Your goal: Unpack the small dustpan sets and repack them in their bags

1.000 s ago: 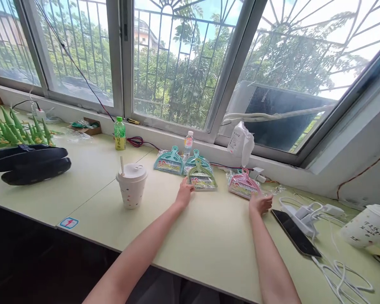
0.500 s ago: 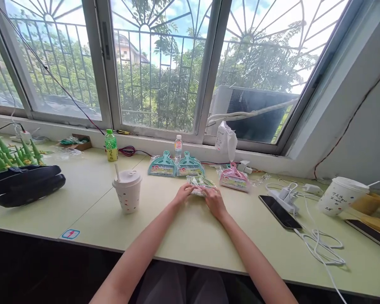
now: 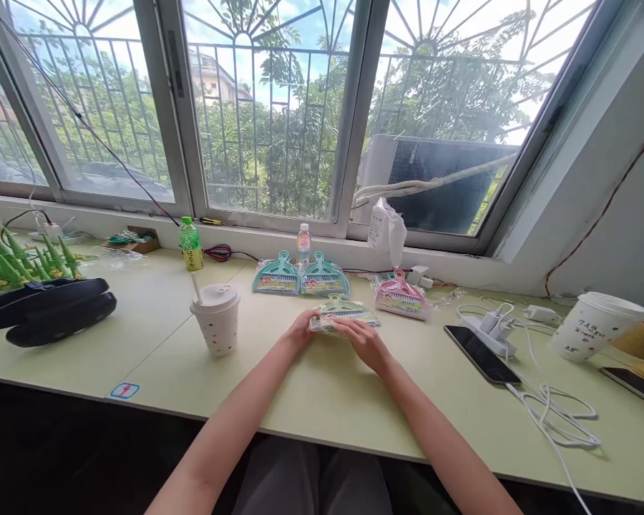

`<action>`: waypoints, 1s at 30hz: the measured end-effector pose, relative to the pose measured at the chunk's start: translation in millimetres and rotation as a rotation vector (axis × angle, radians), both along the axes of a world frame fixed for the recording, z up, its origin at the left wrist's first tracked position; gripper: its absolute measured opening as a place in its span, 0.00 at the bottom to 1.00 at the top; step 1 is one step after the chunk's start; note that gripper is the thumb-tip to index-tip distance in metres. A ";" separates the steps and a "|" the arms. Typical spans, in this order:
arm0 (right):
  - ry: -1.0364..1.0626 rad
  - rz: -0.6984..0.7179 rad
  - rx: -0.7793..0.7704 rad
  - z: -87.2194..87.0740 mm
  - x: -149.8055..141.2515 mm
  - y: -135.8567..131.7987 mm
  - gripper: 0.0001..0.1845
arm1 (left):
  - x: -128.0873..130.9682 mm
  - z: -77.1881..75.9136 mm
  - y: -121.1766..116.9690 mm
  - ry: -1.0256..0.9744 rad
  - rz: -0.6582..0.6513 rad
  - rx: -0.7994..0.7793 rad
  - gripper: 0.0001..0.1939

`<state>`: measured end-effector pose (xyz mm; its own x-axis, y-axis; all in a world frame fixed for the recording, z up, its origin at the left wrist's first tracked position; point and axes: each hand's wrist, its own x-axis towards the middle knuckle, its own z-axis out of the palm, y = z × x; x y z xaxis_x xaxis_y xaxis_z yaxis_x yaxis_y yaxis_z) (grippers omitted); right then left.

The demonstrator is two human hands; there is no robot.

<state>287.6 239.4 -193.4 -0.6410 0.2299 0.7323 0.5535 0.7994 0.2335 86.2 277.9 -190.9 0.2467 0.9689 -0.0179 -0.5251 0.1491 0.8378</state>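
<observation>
Both my hands are on a green dustpan-and-brush set in clear plastic wrap (image 3: 344,313), which lies sideways on the pale green table. My left hand (image 3: 302,330) grips its left end. My right hand (image 3: 361,342) lies over its right end and lower edge, hiding part of the wrap. Just behind it stand two teal wrapped dustpan sets (image 3: 277,275) (image 3: 325,277) side by side. A pink wrapped set (image 3: 401,297) lies to the right.
A polka-dot paper cup (image 3: 215,322) stands left of my hands. Bottles (image 3: 191,244) (image 3: 303,247) stand by the window sill. To the right lie a phone (image 3: 481,354), white cables (image 3: 555,415) and a paper cup (image 3: 593,326). A black object (image 3: 46,311) lies far left.
The green set has gone from the row to nearer me, turned sideways, and both hands have closed in on it. The head view has also shifted.
</observation>
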 end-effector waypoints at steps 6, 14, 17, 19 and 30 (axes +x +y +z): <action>0.006 -0.144 0.023 3.4 8.2 0.2 0.15 | 8.2 7.1 -7.3 -0.016 0.152 0.034 0.10; 0.117 -0.210 -0.253 5.7 10.9 -1.3 0.08 | 5.5 1.5 -2.5 -0.017 0.160 -0.048 0.16; 0.149 -0.215 -0.345 8.8 14.6 -3.0 0.09 | 5.3 2.9 -2.3 -0.056 0.163 -0.001 0.21; 0.190 -0.209 -0.459 10.0 16.0 -2.0 0.11 | 4.5 4.5 -3.0 -0.067 0.174 0.023 0.22; 0.903 -0.013 -1.225 2.9 18.9 16.1 0.28 | 1.2 10.0 -7.7 -0.076 0.113 0.103 0.22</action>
<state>306.5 255.5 -190.5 -0.0902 0.9700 0.2256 0.1515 0.2373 -0.9596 87.4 270.2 -180.9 0.1332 0.9863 0.0976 -0.5960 0.0010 0.8030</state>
